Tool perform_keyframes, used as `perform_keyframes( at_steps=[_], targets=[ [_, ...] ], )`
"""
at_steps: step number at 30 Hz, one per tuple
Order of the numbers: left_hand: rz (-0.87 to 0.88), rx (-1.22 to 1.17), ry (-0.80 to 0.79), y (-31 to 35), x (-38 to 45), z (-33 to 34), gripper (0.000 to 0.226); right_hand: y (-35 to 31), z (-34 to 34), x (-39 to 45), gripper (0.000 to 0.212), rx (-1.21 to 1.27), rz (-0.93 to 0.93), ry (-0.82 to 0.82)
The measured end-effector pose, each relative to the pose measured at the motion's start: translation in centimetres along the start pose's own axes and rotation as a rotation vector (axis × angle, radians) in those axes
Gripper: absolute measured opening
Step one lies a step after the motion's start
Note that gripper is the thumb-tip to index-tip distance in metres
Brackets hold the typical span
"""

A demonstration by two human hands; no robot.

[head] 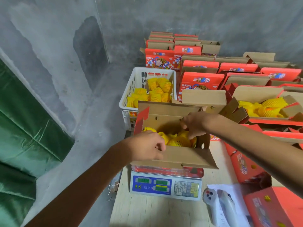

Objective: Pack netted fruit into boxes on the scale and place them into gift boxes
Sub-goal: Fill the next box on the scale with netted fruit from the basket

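An open box (173, 158) is sitting on the scale (165, 185), its brown flaps standing up and out, and netted fruit (177, 141) in yellow foam sleeves is lying inside it. The left hand (146, 147) is resting at the box's near-left edge, its fingers (159, 147) curling over the near flap and gripping the cardboard. The right hand (195, 122) is reaching in from the right over the box, its fingers (191, 135) bending down onto the fruit; whether they are pinching a piece or only touching it is not clear.

The scale is standing on a pale wooden surface (147, 210), its blue display panel and keypad facing the camera. Just behind the box, a white crate (129, 97) is holding more netted fruit. To the right, another open box (268, 115) is lying with fruit in it, and behind and around it many red gift boxes (201, 79) are standing in rows, most with flaps open. Near the right edge of the surface, two white handheld devices (218, 205) are lying side by side on a sheet of paper, next to a closed red box (272, 208). A green cloth (24, 128) is hanging at the left against the grey concrete wall.
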State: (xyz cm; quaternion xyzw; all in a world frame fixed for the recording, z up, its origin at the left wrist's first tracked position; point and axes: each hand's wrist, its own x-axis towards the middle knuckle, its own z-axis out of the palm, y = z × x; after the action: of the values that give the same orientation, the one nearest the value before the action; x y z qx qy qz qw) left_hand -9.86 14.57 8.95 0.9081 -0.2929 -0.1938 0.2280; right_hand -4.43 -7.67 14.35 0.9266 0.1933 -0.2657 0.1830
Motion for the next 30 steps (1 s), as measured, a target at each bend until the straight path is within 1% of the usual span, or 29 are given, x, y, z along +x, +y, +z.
perform_keyframes(
  at_steps=[2,4,7,10,13,14,16,17,19,20,23,24,26,28,30],
  targets=[
    [0.003,0.086,0.045,0.3,0.1,1.1,0.013,-0.4,0.4,0.3,0.062,-0.084,0.031,-0.077],
    [0.005,0.134,0.116,0.2,0.4,1.8,0.012,-0.8,1.0,0.6,0.069,-0.106,-0.006,-0.118],
    [-0.029,0.083,0.177,0.0,0.4,2.4,0.016,-1.4,2.0,1.0,0.073,-0.192,-0.086,-0.073],
    [-0.111,0.09,0.145,-0.2,0.1,3.1,0.026,-2.4,2.8,1.5,0.065,-0.295,-0.103,-0.025],
    [-0.248,0.19,0.075,-0.6,-0.4,3.8,0.046,-3.0,2.6,2.1,0.064,-0.325,-0.065,-0.063],
    [-0.287,0.219,0.078,-0.7,-0.6,4.0,0.054,-2.9,2.3,2.2,0.066,-0.312,-0.053,-0.092],
    [-0.336,0.243,0.125,-0.9,-0.8,4.1,0.066,-2.7,1.4,2.4,0.063,-0.231,-0.061,-0.132],
    [-0.345,0.24,0.145,-0.9,-0.9,4.1,0.072,-2.7,1.0,2.4,0.057,-0.159,-0.082,-0.115],
    [-0.356,0.219,0.17,-0.9,-0.9,4.2,0.083,-3.0,0.4,2.9,0.043,0.011,-0.144,-0.026],
    [-0.371,0.216,0.183,-1.0,-0.9,4.4,0.09,-3.4,0.3,3.2,0.04,0.102,-0.186,0.019],
    [-0.441,0.337,0.266,-1.3,-1.0,4.5,0.109,-5.3,0.3,4.4,0.043,0.352,-0.271,0.102],
    [-0.457,0.356,0.294,-1.5,-1.1,4.5,0.113,-6.1,0.4,5.1,0.043,0.401,-0.264,0.11],
    [-0.466,0.314,0.329,-1.9,-1.4,4.5,0.117,-7.5,0.5,6.3,0.042,0.469,-0.213,0.104],
    [-0.459,0.272,0.354,-2.3,-1.8,4.5,0.118,-8.7,0.4,7.5,0.042,0.543,-0.162,0.096],
    [-0.457,0.251,0.373,-2.4,-2.1,4.5,0.118,-9.5,0.0,8.3,0.047,0.551,-0.119,0.076]
  ],
)
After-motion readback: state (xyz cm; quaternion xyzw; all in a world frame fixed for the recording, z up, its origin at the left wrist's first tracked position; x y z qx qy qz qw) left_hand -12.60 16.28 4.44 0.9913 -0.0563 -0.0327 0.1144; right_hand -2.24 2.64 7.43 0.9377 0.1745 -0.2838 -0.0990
